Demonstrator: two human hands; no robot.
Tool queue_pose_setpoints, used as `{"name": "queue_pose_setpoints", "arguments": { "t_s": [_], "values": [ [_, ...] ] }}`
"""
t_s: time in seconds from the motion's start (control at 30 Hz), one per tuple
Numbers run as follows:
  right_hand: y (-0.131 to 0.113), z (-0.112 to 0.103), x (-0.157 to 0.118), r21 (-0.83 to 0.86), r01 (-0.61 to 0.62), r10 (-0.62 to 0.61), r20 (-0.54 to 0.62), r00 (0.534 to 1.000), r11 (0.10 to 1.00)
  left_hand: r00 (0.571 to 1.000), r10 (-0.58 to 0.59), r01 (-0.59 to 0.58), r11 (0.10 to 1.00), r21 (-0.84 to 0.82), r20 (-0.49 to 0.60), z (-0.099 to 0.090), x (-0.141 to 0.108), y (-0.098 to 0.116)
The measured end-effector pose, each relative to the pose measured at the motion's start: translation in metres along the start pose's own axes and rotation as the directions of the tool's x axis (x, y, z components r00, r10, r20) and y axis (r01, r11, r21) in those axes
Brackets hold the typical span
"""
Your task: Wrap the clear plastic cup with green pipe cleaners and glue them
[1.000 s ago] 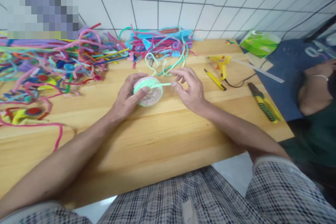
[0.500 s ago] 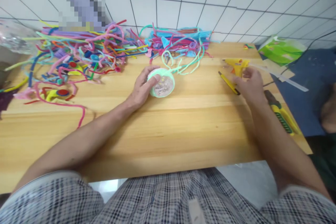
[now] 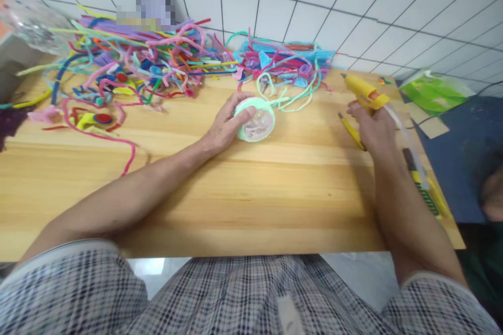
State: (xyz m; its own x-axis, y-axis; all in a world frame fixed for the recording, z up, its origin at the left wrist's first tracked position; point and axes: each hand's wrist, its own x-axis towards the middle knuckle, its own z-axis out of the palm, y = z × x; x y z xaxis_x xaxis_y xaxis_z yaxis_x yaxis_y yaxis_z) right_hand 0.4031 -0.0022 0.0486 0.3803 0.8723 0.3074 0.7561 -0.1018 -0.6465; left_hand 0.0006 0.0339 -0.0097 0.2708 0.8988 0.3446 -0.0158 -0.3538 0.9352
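Observation:
Around the left side of a round, shallow piece (image 3: 257, 124) with a mint-green pipe-cleaner rim, my left hand (image 3: 228, 123) is closed, the thumb lying over its whitish, crinkled face. Mint-green pipe cleaners (image 3: 293, 102) trail from its upper right edge. At the right, my right hand (image 3: 373, 123) grips the handle of a yellow hot glue gun (image 3: 363, 90), its nozzle pointing up and left. A translucent glue stick (image 3: 408, 141) sticks out of the gun's back end. Just below that hand, a yellow utility knife (image 3: 351, 132) lies on the wooden table (image 3: 275, 204).
Tangled, many-coloured pipe cleaners (image 3: 137, 63) cover the table's back left, with another bundle (image 3: 286, 60) at the back middle by the tiled wall. Yellow-and-black pliers (image 3: 426, 188) lie near the right edge. Past it is a green packet (image 3: 432, 89). A person's arm (image 3: 493, 191) shows far right.
My right hand has lifted the glue gun off the table, and its glue stick has swung downward. My left hand keeps its hold on the round piece. The whole view has shifted slightly.

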Motion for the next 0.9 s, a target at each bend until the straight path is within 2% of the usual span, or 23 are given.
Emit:
{"name": "queue_pose_setpoints", "arguments": {
  "t_s": [0.03,0.1,0.17,0.2,0.27,0.3,0.37,0.47,0.5,0.67,0.9],
  "values": [
    [-0.013,0.001,-0.012,0.007,0.045,-0.045,-0.006,0.999,0.999,1.0,0.002,-0.002,1.0,0.0,-0.001,0.0,0.0,-0.001],
    [-0.036,0.002,-0.039,-0.041,0.214,-0.215,-0.021,0.976,0.976,1.0,0.007,-0.007,1.0,0.007,-0.008,-0.001,0.0,-0.002],
    [-0.053,0.006,-0.063,-0.044,0.384,-0.381,0.051,0.923,0.922,1.0,0.008,-0.008,1.0,0.015,-0.012,-0.001,0.0,-0.003],
    [-0.059,0.009,-0.073,-0.052,0.482,-0.473,0.123,0.872,0.875,1.0,0.008,-0.008,1.0,0.017,-0.011,0.0,0.0,-0.003],
    [-0.063,0.016,-0.087,-0.054,0.655,-0.623,0.257,0.739,0.754,1.0,0.013,-0.012,1.0,0.015,-0.007,0.0,0.0,-0.002],
    [-0.063,0.02,-0.092,-0.055,0.718,-0.679,0.281,0.678,0.694,1.0,0.014,-0.014,1.0,0.012,-0.005,0.001,0.0,-0.002],
    [-0.06,0.029,-0.096,-0.056,0.804,-0.776,0.232,0.587,0.591,1.0,0.007,-0.007,1.0,0.006,0.0,0.001,0.0,-0.001],
    [-0.056,0.04,-0.096,-0.081,0.865,-0.858,0.112,0.502,0.496,1.0,-0.019,0.019,1.0,0.005,0.004,-0.001,-0.001,0.0],
    [-0.056,0.042,-0.096,-0.085,0.87,-0.865,0.1,0.492,0.485,1.0,-0.022,0.022,1.0,0.009,0.004,-0.001,-0.001,0.0],
    [-0.059,0.048,-0.1,-0.041,0.864,-0.859,0.091,0.504,0.502,1.0,-0.008,0.007,0.999,0.043,0.01,-0.004,-0.001,-0.002],
    [-0.072,0.053,-0.104,-0.042,0.881,-0.881,0.032,0.472,0.471,1.0,-0.012,0.012,1.0,0.008,0.023,-0.003,-0.001,-0.002]
  ]
}}
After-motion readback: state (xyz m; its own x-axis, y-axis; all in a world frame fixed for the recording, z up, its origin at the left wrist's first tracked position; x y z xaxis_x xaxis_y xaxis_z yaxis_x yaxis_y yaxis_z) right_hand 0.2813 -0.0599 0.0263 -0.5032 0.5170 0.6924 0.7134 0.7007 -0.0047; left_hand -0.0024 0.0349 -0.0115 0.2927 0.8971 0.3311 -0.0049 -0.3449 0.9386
